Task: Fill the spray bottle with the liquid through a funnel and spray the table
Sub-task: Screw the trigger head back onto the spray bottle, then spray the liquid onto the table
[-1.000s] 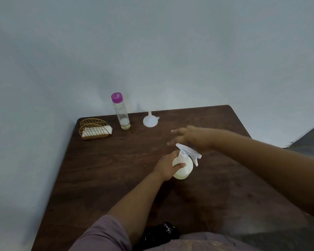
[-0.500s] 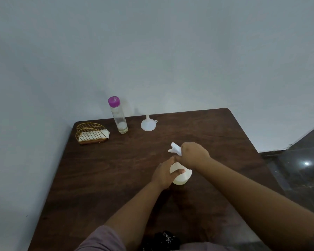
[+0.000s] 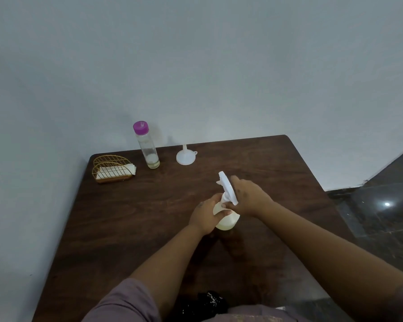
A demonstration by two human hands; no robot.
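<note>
A small white spray bottle point(image 3: 228, 220) stands near the middle of the dark wooden table point(image 3: 130, 219). My left hand point(image 3: 206, 214) is wrapped around its body. My right hand point(image 3: 248, 197) grips its white trigger head point(image 3: 227, 187), which points away and to the left. A white funnel point(image 3: 185, 156) rests mouth-down at the back of the table. To the funnel's left stands a clear tall bottle with a purple cap point(image 3: 147, 145), holding a little pale liquid at the bottom.
A gold wire holder with white napkins point(image 3: 113, 169) sits in the table's back left corner. A pale wall runs behind and to the left of the table. Dark tiled floor point(image 3: 377, 210) lies to the right.
My right hand came down from above the bottle and closed on the trigger head, which has turned from pointing right to pointing away left. My left hand stayed on the body.
</note>
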